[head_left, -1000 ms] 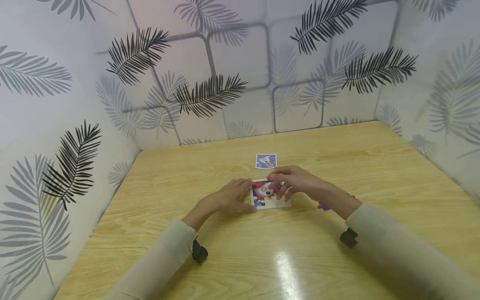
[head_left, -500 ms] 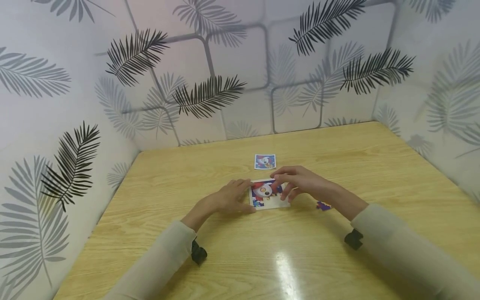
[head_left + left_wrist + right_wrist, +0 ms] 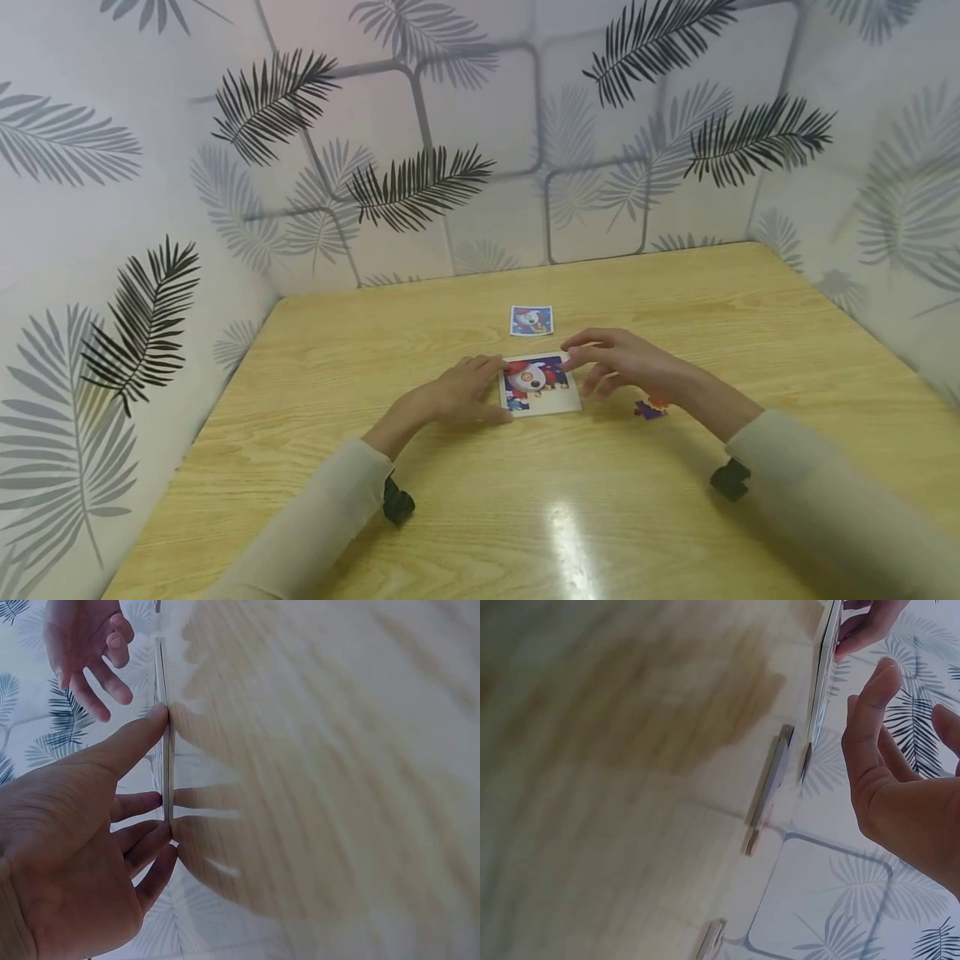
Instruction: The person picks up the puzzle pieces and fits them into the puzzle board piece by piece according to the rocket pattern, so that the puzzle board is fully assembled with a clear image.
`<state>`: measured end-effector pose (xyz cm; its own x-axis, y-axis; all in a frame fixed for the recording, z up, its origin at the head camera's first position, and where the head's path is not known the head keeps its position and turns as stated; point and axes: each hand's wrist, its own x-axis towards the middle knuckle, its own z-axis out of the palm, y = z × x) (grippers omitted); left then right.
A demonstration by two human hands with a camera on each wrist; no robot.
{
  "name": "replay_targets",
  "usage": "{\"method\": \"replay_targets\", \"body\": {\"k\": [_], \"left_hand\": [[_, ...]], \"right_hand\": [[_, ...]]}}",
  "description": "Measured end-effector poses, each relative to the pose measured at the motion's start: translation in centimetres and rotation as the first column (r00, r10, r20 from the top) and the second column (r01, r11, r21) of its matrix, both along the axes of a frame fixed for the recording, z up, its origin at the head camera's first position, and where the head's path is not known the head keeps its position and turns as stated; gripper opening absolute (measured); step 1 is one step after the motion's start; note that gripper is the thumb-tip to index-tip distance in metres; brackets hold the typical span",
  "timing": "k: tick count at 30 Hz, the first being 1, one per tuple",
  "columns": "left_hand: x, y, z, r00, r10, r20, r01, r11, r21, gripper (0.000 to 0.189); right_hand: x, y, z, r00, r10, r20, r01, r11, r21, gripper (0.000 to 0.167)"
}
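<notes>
A jigsaw puzzle board (image 3: 551, 404) lies flat on the table, its upper part filled with a white, red and purple cartoon picture and its lower part a bare pale tray. My left hand (image 3: 461, 393) holds the board's left side, fingers at the far corner and thumb at the near one. In the left wrist view, the thumb and fingertips meet the board's thin edge. My right hand (image 3: 630, 362) hovers by the board's right edge, fingers loosely bent and apart, holding nothing. Purple and orange puzzle pieces (image 3: 649, 408) lie under the right wrist.
A small square picture card (image 3: 531, 321) with a similar cartoon lies behind the board. The wooden table (image 3: 450, 517) meets leaf-patterned walls (image 3: 495, 225) at the back and both sides. In the right wrist view, loose pieces (image 3: 771, 780) show edge-on beside the board.
My right hand has drawn back to the right from over the picture to the board's edge, uncovering more of the picture and the loose pieces. My left hand stays in place.
</notes>
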<state>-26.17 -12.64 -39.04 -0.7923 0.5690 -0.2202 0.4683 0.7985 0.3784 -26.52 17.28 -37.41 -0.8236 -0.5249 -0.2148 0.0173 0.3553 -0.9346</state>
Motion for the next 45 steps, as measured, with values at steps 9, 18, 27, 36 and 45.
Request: {"method": "replay_targets", "body": {"k": [9, 18, 27, 36, 45], "left_hand": [[0.0, 0.1, 0.1, 1.000, 0.012, 0.010, -0.012, 1.000, 0.000, 0.084], [0.0, 0.0, 0.1, 1.000, -0.002, 0.006, 0.002, 1.000, 0.005, 0.085], [-0.1, 0.0, 0.0, 1.000, -0.003, 0.011, 0.003, 1.000, 0.010, 0.086], [0.1, 0.1, 0.2, 1.000, 0.000, 0.018, 0.000, 1.000, 0.005, 0.085], [0.1, 0.2, 0.2, 1.000, 0.006, 0.015, -0.006, 1.000, -0.004, 0.085]], "right_hand": [[0.3, 1.3, 0.0, 1.000, -0.014, -0.003, 0.014, 1.000, -0.008, 0.058], [0.4, 2.3, 0.0, 1.000, -0.016, 0.001, 0.016, 1.000, -0.008, 0.060], [0.6, 3.3, 0.1, 1.000, -0.029, 0.008, 0.030, 0.999, -0.024, 0.059], [0.9, 4.2, 0.0, 0.999, -0.042, -0.010, 0.042, 0.999, 0.013, 0.060], [1.1, 5.2, 0.0, 0.997, -0.074, 0.002, 0.074, 0.997, 0.037, 0.061]]}}
